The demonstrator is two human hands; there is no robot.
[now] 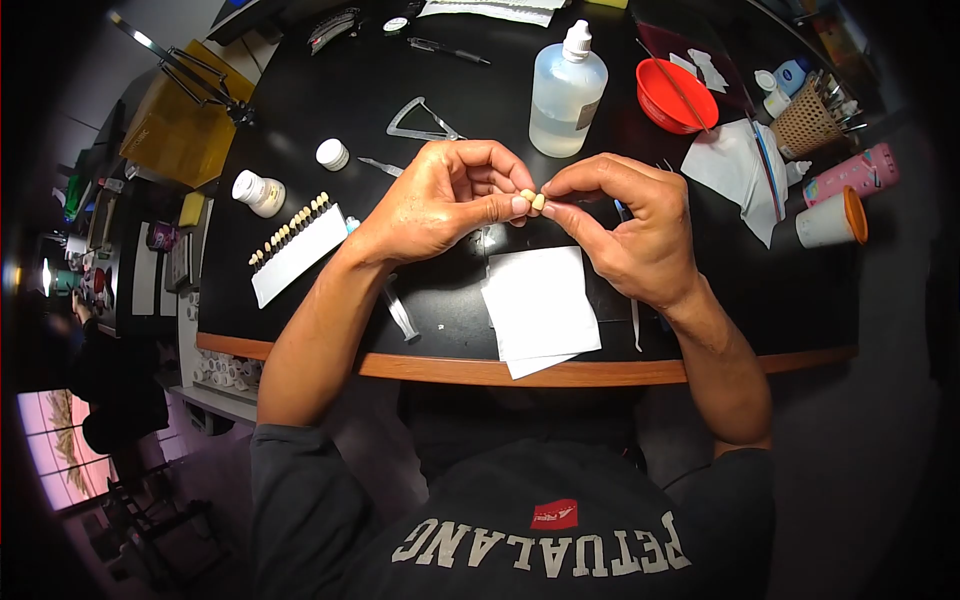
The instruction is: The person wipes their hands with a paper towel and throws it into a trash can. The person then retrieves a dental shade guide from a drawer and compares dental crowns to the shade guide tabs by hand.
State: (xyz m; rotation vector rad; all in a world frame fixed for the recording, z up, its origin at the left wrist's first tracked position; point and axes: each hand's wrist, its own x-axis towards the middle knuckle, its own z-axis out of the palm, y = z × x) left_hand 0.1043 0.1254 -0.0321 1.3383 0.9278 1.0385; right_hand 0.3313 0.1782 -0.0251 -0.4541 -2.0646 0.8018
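Two small yellowish dental crowns sit side by side between my fingertips; whether they are joined I cannot tell. My left hand pinches them from the left with thumb and index finger, its other fingers curled. From the right, my right hand grips them between thumb and fingertip. Below the hands lie white paper sheets. A dental shade guide, with a row of tooth samples on a white holder, lies left of my left forearm. Beyond my left hand is a metal caliper.
A clear bottle of liquid stands beyond the hands, beside a red bowl. Small white jars are at left. A tissue, a woven brush holder and an orange-lidded cup stand right. Another person is far left.
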